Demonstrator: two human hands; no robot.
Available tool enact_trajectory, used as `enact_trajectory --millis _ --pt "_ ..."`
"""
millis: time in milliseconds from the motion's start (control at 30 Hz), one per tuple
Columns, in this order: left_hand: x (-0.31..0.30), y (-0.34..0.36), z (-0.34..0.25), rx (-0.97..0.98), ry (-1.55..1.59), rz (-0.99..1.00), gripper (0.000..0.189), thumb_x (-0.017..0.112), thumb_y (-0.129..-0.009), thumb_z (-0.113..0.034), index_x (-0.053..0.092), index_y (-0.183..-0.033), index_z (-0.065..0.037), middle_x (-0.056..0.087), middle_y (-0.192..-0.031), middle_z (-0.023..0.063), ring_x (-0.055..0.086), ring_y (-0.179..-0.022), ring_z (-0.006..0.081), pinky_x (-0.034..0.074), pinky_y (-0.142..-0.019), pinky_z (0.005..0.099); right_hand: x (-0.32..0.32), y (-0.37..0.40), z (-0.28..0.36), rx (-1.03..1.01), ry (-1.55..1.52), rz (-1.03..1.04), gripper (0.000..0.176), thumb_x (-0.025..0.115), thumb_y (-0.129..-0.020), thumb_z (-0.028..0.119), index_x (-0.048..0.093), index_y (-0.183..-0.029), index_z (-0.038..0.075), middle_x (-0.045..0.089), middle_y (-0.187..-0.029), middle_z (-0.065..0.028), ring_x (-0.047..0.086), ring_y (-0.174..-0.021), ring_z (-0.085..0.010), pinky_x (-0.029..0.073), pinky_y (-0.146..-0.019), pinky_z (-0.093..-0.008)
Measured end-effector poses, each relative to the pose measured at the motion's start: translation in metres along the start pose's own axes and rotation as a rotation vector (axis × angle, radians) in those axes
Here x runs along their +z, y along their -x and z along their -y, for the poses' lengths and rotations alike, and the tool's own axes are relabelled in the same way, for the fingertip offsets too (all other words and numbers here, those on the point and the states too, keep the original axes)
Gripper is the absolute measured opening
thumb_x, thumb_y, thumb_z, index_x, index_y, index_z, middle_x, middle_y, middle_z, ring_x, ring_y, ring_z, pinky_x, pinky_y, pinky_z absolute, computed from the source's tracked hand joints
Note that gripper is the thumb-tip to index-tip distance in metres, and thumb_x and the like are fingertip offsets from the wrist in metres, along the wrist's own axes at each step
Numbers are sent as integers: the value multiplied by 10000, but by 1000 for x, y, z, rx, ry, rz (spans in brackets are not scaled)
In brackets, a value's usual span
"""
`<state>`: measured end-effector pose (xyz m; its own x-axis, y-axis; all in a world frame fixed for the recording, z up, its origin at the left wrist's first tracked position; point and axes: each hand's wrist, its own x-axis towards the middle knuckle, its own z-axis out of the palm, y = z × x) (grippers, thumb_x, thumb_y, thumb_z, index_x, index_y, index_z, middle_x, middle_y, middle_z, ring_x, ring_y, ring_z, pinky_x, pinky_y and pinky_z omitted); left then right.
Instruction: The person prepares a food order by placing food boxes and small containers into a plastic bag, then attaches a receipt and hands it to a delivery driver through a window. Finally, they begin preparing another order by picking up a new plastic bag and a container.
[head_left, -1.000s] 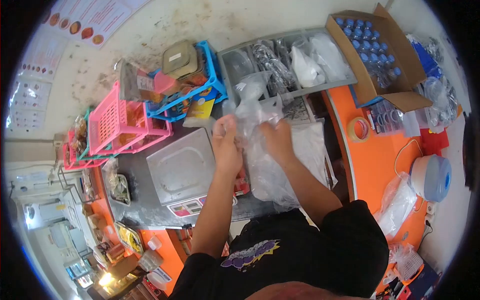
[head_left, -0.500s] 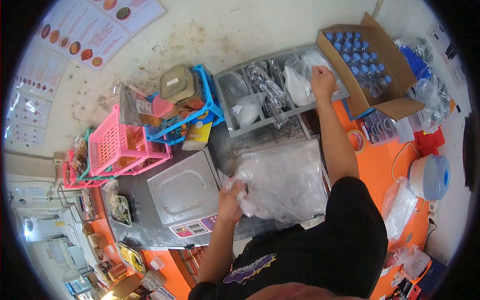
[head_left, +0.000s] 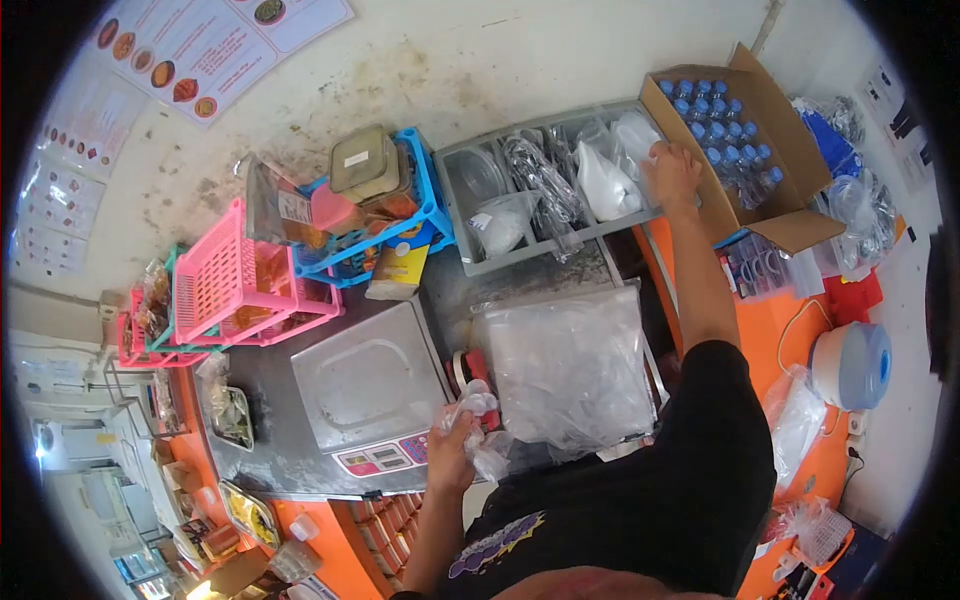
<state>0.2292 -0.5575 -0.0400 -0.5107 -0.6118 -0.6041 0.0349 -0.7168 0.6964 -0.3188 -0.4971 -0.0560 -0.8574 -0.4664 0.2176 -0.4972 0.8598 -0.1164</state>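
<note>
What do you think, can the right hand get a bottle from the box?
Probably yes: the right hand is close beside the open cardboard box, and the blue-capped bottles show uncovered. It would just have to lift over the box's edge.

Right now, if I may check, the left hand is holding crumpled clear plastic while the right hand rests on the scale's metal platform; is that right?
Not quite: the right hand is away from the scale's metal platform. The head view shows it at the right end of the grey divided tray. The left hand does hold crumpled clear plastic.
</note>
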Motion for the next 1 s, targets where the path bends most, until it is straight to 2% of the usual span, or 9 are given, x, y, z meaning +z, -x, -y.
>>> enact_trajectory --millis 100,333,400,467,500,567,667,900,1000 --pt "-7 2 7 -4 -13 -23 167 611 -981 -79 610 -1143 -38 644 -928 32 611 -784 115 509 -648 286 3 -17 14 54 -122 -228 289 681 -895 358 716 -1093 151 644 -1237 -109 551 -1232 -324 416 -1000 -533" --pt "-2 16 7 30 -50 -48 135 635 -979 -100 618 -1102 -45 640 -868 23 606 -742 109 490 -624 275 34 -54 46 1 68 -67 248 637 -930 326 746 -1017 122 698 -1117 -123 637 -1102 -368 475 -912 -524" --pt "-3 21 2 41 -43 -73 132 636 -979 -98 621 -1099 -47 642 -866 21 606 -736 109 488 -618 272 45 -69 33 157 -420 -261 277 620 -948 331 729 -1029 89 719 -1042 -151 675 -989 -396 513 -855 -490" --pt "-9 31 5 29 -35 -97 128 637 -978 -96 624 -1096 -48 644 -863 19 605 -731 109 485 -613 270 24 -67 23 126 -618 -572 182 647 -928 225 705 -994 66 730 -1019 -141 704 -881 -335 540 -799 -459" --pt "-13 33 8 44 -41 -100 149 634 -973 -108 611 -1109 -53 633 -878 20 601 -739 112 488 -614 271 12 -61 22 118 -615 -571 182 647 -928 225 705 -994 66 730 -1019 -141 704 -881 -335 540 -799 -459" --pt "-22 33 13 67 -34 -90 171 630 -967 -121 598 -1123 -58 622 -892 20 597 -747 116 491 -614 273 -18 -41 19 295 -1571 -455 129 638 -967 160 649 -1031 48 717 -966 -124 692 -853 -236 548 -771 -348" --pt "-36 42 21 94 42 -77 195 629 -967 -112 594 -1153 -61 635 -913 23 597 -741 111 492 -605 274 -59 29 41 136 -2053 -160 122 608 -998 114 585 -1075 22 688 -996 -112 665 -895 -175 559 -799 -323" --pt "-60 104 27 234 264 -74 327 653 -977 -181 552 -1271 -82 681 -1040 54 572 -688 85 492 -555 269 -110 167 151 -105 -2389 422 113 590 -994 110 609 -1080 40 683 -1053 -91 667 -1014 -215 554 -912 -422" --pt "-105 154 53 377 416 -63 429 650 -975 -193 501 -1366 -97 632 -1202 90 636 -1003 159 596 -752 364 -147 279 235 -299 -2148 691 110 581 -985 110 639 -1037 32 682 -1019 -64 661 -1008 -195 540 -907 -378"
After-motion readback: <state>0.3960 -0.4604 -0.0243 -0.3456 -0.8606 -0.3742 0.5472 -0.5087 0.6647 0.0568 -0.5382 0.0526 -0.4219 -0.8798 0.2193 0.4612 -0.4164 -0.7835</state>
